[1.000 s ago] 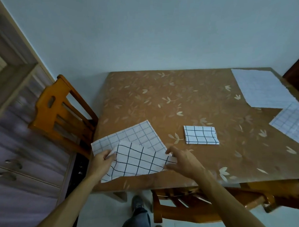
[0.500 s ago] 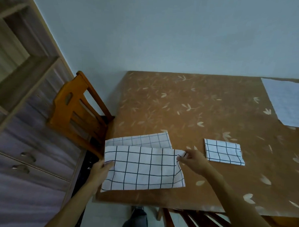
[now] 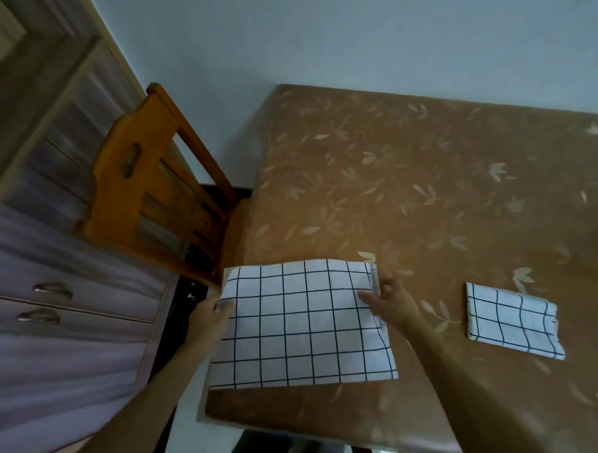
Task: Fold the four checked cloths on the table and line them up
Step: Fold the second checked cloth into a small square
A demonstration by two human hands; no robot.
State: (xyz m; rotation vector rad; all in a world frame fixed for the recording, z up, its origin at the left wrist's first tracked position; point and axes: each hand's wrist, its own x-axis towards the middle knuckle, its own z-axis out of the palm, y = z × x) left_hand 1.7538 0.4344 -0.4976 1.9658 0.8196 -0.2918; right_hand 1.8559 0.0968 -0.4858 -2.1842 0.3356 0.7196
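Observation:
A white cloth with a black check (image 3: pixel 303 326) lies folded in half near the front left corner of the brown leaf-patterned table (image 3: pixel 412 197). My left hand (image 3: pixel 211 321) pinches its left edge, thumb on top. At the right edge my right hand (image 3: pixel 392 304) pinches the cloth near the far corner. A smaller checked cloth (image 3: pixel 512 321), folded into a compact rectangle, lies flat on the table to the right, apart from both hands. No other checked cloths are in this view.
An orange wooden chair (image 3: pixel 155 192) stands at the table's left end. Behind it, a grey-purple cabinet with drawers (image 3: pixel 47 301) runs along the left wall. The table's front edge (image 3: pixel 316 429) is close to me, with another chair partly visible under it.
The upper layer of the cloth has been brought over until it covers the lower layer, so the fold is now flush. The view has shifted left, and the unfolded cloths have left the frame.

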